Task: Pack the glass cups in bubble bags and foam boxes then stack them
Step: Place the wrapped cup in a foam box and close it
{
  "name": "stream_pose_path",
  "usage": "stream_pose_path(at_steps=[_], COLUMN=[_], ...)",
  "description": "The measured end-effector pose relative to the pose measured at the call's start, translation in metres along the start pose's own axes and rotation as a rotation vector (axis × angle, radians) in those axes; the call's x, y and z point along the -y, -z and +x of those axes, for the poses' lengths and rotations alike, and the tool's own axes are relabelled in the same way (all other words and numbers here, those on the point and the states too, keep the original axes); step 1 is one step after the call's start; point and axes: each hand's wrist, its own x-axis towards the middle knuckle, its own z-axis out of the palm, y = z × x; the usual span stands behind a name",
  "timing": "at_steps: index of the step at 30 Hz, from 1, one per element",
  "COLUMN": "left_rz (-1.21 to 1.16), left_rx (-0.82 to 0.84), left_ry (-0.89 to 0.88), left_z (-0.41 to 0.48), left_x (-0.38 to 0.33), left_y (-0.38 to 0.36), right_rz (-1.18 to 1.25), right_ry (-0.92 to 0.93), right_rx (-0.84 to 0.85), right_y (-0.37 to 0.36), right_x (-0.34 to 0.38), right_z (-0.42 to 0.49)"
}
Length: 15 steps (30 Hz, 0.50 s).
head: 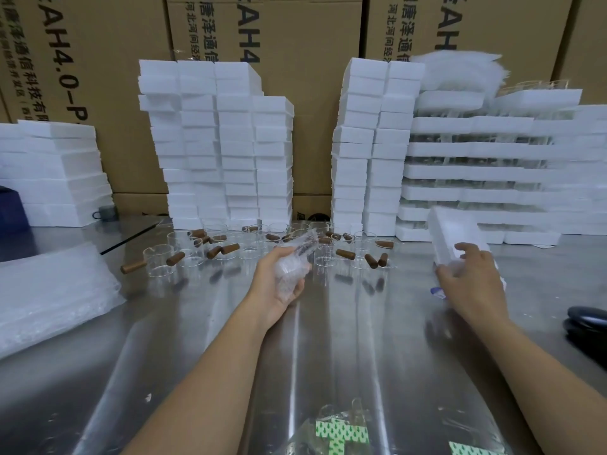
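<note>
Bubble-wrapped clear glass cup with brown wooden handle (295, 257), clamped in curled fingers of left hand (282, 287). Held just above shiny steel bench (295, 372), at front edge of loose clear glass cups with brown handles (226, 249). Over to the side, right hand (473, 277) on white rectangular foam box (455, 231), fingers curled over its near end, gripping it. Box blurred, open or closed unclear.

Risks, as judged:
- Slick bubble film, so possible slide out of grip and drop onto hard steel.
- Handle poking out, so possible snag on box rim at insertion.
- Possible clipping of loose cups just behind during swing toward box.
- Light foam, likely to skid on polished bench under a one-hand pull.

Look of cup: small, see-through, crinkled film bunched round body, dark handle showing through at top. Not yet boxed.
</note>
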Motion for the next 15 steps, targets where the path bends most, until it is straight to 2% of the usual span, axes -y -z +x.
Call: stream_pose_path(at_steps=[2,7,10,12,15], left_rz=[-0.027,-0.023,-0.011,-0.018,0.108], left_rx=[-0.016,-0.151,-0.32,-0.35,-0.385], left_ry=[-0.017,-0.125,-0.222,-0.256,-0.32], left_z=[-0.001,0.002,0.007,0.008,0.004], left_x=[-0.001,-0.003,-0.006,-0.007,-0.006], left_y=[0.0,0.001,0.004,0.005,-0.001], right_rz=[0.076,0.129,0.144,0.062,-0.051], right_ry=[0.036,0.295,0.475,0.535,0.614], right_rx=[-0.031,0.087,0.3,0.474,0.562], right_y=[0.002,0.0,-0.006,-0.013,-0.022], right_x=[0.007,0.023,0.036,0.042,0.051], right_z=[-0.001,-0.009,-0.02,-0.03,-0.042])
